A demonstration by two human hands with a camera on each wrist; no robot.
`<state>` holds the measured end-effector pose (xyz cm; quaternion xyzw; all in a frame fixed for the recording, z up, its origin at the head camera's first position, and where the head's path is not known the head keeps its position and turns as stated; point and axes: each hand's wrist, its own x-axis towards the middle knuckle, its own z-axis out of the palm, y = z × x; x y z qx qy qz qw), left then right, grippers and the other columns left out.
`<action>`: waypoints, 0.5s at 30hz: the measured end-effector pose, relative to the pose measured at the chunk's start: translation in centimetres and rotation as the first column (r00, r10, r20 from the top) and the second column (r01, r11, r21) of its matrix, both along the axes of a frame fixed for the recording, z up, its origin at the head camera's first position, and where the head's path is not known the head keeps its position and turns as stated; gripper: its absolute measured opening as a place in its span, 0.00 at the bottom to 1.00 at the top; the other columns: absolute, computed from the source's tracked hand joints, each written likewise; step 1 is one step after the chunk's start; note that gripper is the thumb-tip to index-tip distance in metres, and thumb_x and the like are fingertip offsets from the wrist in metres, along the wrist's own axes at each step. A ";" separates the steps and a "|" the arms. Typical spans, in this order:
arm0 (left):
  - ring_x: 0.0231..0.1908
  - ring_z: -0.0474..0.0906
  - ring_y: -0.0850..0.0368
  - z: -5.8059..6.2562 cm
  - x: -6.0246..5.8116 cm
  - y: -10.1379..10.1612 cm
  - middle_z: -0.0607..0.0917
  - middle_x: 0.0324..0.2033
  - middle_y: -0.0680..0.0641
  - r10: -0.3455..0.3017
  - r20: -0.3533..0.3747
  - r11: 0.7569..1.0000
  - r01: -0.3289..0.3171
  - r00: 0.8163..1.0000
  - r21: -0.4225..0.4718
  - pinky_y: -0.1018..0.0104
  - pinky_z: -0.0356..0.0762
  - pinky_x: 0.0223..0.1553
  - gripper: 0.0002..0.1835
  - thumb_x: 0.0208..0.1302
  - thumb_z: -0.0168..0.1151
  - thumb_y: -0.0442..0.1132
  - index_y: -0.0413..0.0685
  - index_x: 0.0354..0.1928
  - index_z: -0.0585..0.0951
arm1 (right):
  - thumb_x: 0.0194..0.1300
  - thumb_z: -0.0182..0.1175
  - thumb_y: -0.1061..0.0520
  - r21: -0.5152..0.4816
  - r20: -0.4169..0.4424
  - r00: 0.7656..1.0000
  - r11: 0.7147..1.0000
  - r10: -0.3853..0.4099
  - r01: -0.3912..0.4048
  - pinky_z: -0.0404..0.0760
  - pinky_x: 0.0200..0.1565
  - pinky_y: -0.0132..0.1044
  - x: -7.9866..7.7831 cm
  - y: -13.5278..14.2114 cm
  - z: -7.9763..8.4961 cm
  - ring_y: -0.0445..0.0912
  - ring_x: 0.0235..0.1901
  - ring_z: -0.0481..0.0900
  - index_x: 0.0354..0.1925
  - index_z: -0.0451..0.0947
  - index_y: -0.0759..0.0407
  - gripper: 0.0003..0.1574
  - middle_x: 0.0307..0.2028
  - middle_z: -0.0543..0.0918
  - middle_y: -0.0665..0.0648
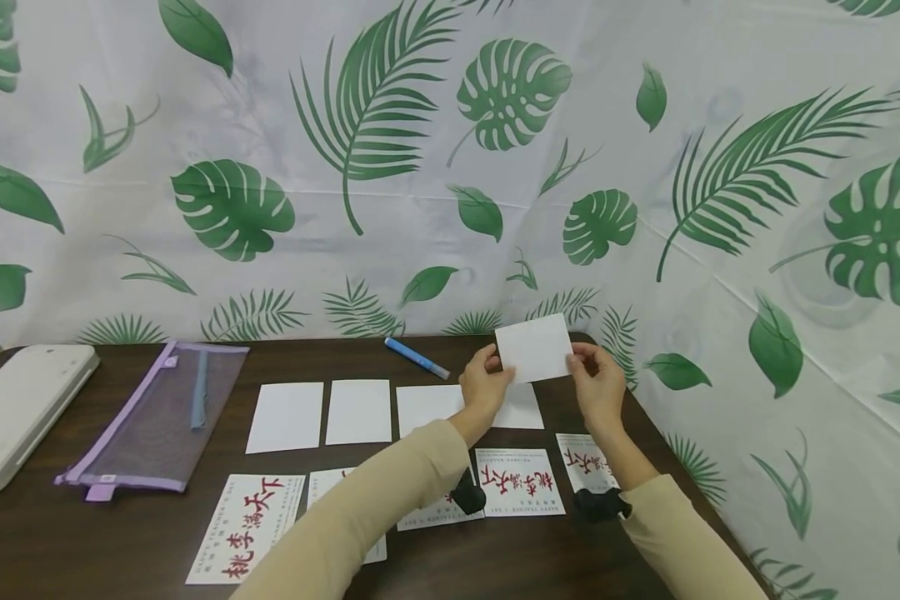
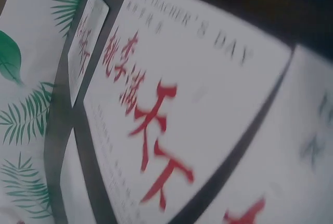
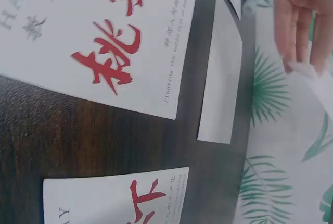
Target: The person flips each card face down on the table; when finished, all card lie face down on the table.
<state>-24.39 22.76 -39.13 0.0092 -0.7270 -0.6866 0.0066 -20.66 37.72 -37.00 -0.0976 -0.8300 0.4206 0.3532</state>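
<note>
Both hands hold up a blank white card point(image 1: 534, 348) above the back right of the table. My left hand point(image 1: 484, 390) pinches its lower left corner. At its right edge, my right hand point(image 1: 598, 390) grips it between thumb and fingers. In the right wrist view, fingers point(image 3: 294, 31) touch the pale edge of a card. Beneath the hands, a blank card point(image 1: 521, 410) lies partly covered. Nearer me lie printed cards with red characters, one point(image 1: 521, 483) between the forearms and another point(image 1: 581, 458) partly behind the right wrist. The left wrist view shows a printed card point(image 2: 151, 94) and no fingers.
Further blank cards point(image 1: 285, 417) lie in a row, with printed cards point(image 1: 243, 525) in front. A blue marker point(image 1: 416, 358) lies at the back. To the left are a purple-edged mesh pouch point(image 1: 157, 425) and a white device point(image 1: 26, 408). Leaf-patterned cloth borders the table's back and right.
</note>
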 end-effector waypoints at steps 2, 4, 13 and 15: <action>0.41 0.82 0.54 -0.3 0.2 0.1 0.86 0.39 0.46 0.000 0.001 1.000 0.000 1.000 -0.009 0.65 0.78 0.43 0.24 0.51 0.68 0.31 0.46 0.54 0.80 | 0.62 0.60 0.64 -0.068 0.039 0.999 0.998 -0.007 0.009 0.69 0.31 0.20 -0.1 0.4 -0.2 0.37 0.31 0.70 0.43 0.79 0.67 0.10 0.34 0.78 0.59; 0.39 0.81 0.55 -0.5 0.4 0.3 0.87 0.35 0.48 0.002 -0.018 1.000 -0.002 1.000 -0.012 0.67 0.78 0.42 0.23 0.50 0.68 0.29 0.46 0.52 0.82 | 0.62 0.59 0.65 -0.107 0.064 0.998 0.994 -0.009 0.016 0.69 0.31 0.20 -0.3 0.9 -0.5 0.38 0.31 0.70 0.44 0.78 0.68 0.11 0.35 0.78 0.60; 0.39 0.81 0.56 -1.3 1.6 1.3 0.87 0.34 0.49 -0.077 -0.052 0.987 0.069 0.996 -0.145 0.70 0.77 0.38 0.25 0.48 0.69 0.29 0.43 0.52 0.81 | 0.62 0.59 0.64 -0.111 0.260 0.966 0.993 -0.010 0.040 0.73 0.29 0.20 -0.1 3.9 -2.5 0.35 0.30 0.71 0.46 0.79 0.68 0.14 0.39 0.79 0.63; 0.37 0.81 0.56 -1.7 1.8 1.7 0.86 0.34 0.49 -0.094 -0.044 0.980 0.085 0.995 -0.183 0.69 0.77 0.38 0.24 0.47 0.70 0.29 0.43 0.51 0.81 | 0.61 0.60 0.64 -0.106 0.303 0.953 0.994 0.005 0.029 0.74 0.29 0.20 0.2 4.5 -2.9 0.36 0.30 0.72 0.47 0.78 0.69 0.15 0.39 0.79 0.64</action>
